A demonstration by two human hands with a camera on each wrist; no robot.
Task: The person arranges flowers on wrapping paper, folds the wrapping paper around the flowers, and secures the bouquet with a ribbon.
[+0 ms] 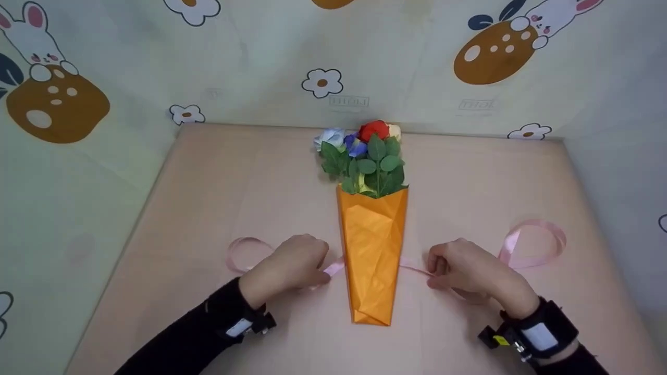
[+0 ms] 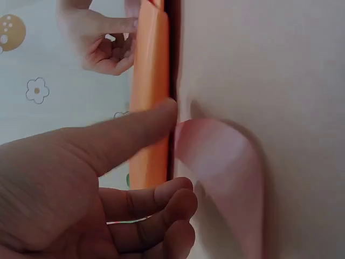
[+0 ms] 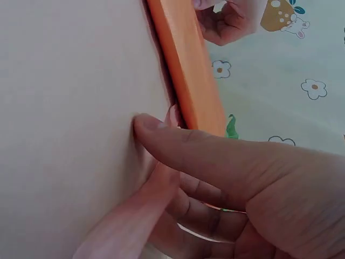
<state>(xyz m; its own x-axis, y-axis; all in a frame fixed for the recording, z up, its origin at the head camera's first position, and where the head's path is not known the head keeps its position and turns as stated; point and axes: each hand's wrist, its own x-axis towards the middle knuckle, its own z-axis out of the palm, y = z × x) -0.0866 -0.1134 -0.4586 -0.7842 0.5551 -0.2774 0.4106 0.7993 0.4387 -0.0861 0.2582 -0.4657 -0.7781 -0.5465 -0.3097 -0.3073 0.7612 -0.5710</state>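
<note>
A bouquet lies on the table, its artificial-looking flowers [image 1: 375, 130] and green leaves rising from orange wrapping paper [image 1: 373, 250]. A pink satin ribbon [image 1: 409, 265] passes beneath the wrap and comes out on both sides. On the left, my left hand [image 1: 292, 263] is at the ribbon [image 2: 221, 156], thumb and fingertips apart in the left wrist view. My right hand [image 1: 471, 268] pinches the other side of the ribbon [image 3: 135, 216] between thumb and fingers, close to the tabletop. The ribbon's middle is hidden by the wrap.
Loose ribbon loops [image 1: 557, 245] lie beyond both hands on the pale pink tabletop [image 1: 458, 182]. Behind it and along the sides runs a pale covering [image 1: 260, 67] printed with rabbits, fruit and flowers. Both wrists wear black straps with small cameras.
</note>
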